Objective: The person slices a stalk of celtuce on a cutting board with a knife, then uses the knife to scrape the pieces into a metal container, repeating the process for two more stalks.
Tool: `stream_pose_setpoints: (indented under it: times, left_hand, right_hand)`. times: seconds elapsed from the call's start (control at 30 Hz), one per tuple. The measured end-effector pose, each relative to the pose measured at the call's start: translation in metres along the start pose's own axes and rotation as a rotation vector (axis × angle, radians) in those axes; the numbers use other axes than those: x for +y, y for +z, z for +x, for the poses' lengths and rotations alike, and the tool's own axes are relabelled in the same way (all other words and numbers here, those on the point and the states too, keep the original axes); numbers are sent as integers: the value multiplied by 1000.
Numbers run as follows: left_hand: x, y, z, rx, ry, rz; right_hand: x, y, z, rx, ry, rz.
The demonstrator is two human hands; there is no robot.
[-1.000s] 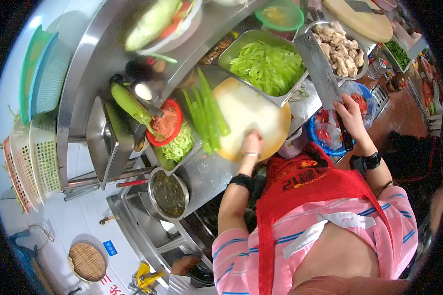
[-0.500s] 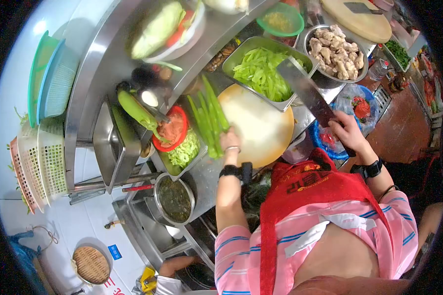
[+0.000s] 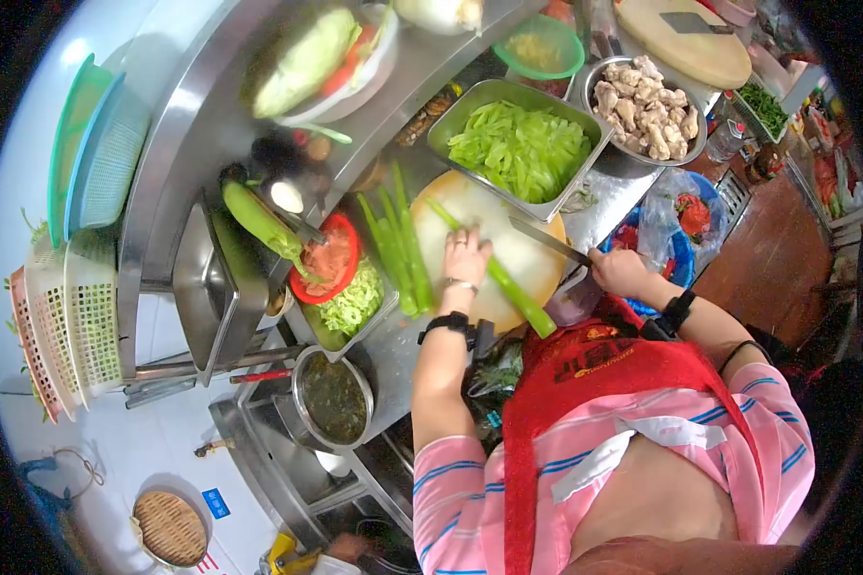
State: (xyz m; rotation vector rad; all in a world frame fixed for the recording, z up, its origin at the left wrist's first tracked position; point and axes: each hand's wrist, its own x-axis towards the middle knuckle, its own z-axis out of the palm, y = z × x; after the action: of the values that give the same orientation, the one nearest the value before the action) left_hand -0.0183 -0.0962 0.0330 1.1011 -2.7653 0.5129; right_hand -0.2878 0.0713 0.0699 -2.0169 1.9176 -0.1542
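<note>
My left hand [image 3: 467, 259] rests on one long green stalk [image 3: 520, 299], which lies slantwise across the round cutting board [image 3: 431, 206]. In my right hand [image 3: 625, 272] is the handle of a knife [image 3: 549, 241]; its blade reaches over the board's right part, close to the stalk. More green stalks [image 3: 393, 251] lie together at the board's left edge. Just beyond the board stands a metal tray [image 3: 544, 208] filled with sliced green pieces [image 3: 518, 147].
Behind on the right is a metal bowl of meat pieces [image 3: 645, 110]. A blue basket [image 3: 683, 259] with bags stands right of the board. To the left, a red bowl [image 3: 357, 251] sits on shredded greens [image 3: 355, 302]. A pot [image 3: 334, 398] is nearer at left.
One stalk has come from the bunch onto the board with my left hand. My right hand has lowered the knife from above the tray to the board.
</note>
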Motion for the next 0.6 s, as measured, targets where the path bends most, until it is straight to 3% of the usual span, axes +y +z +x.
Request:
stream_pose_setpoints:
  times: [0.07,0.2,0.3,0.37,0.4,0.47,0.6]
  left_hand:
    - [-3,5,3,-217,318,-58]
    - [-14,-48,-7,-374,379,-177]
    - [-12,-94,-34,-400,268,-267]
    - [-10,-109,-53,-478,74,-365]
    - [-13,-104,-68,-486,65,-368]
    - [-23,-79,-105,-427,-295,-557]
    - [-29,-49,-142,-365,-391,-627]
  right_hand:
    - [2,4,0,-32,2,-10]
    - [5,10,-2,7,28,63]
    - [14,13,2,22,8,98]
    - [7,7,1,5,17,109]
    - [9,4,1,-6,10,111]
    - [20,-3,11,36,-150,106]
    - [17,-27,26,12,-251,3]
